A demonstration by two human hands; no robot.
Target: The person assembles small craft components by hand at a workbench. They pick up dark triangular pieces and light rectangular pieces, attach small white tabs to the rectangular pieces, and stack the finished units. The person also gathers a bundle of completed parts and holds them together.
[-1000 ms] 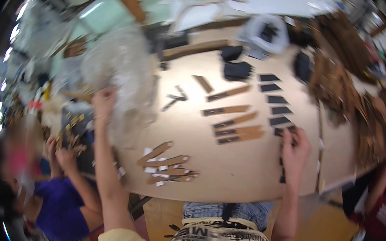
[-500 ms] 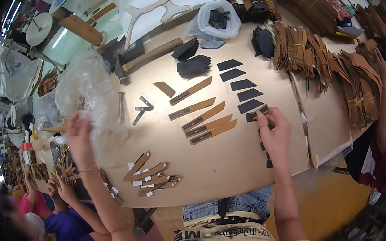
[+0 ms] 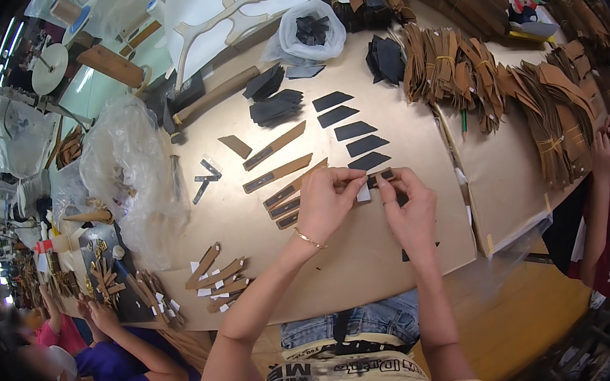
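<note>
My right hand (image 3: 409, 211) pinches a small brown and black leather strip (image 3: 380, 176) over the table's right half. Close beside it, my left hand (image 3: 328, 202) is closed, its fingertips reaching toward the strip's left end. A small white slip (image 3: 364, 193) shows at the left thumb. Black slanted pieces (image 3: 352, 130) run in a row just beyond my hands. Brown leather strips with black ends (image 3: 277, 172) lie fanned to the left, partly hidden by my left hand. Farther left are several narrow dark pieces (image 3: 205, 178) and a plain brown piece (image 3: 235, 145).
Strips with white slips (image 3: 216, 274) lie near the front edge. Stacks of black pieces (image 3: 277, 107), a bag of black scraps (image 3: 312, 29) and a hammer (image 3: 214, 95) stand beyond. Bundled brown leather (image 3: 447, 67) fills the back right. Crumpled plastic (image 3: 127, 163) lies left. Co-workers sit on both sides.
My left hand has come from the far left, over the plastic, to meet my right hand. The strip in my right hand is now raised, with a white slip beside it. The view has shifted slightly.
</note>
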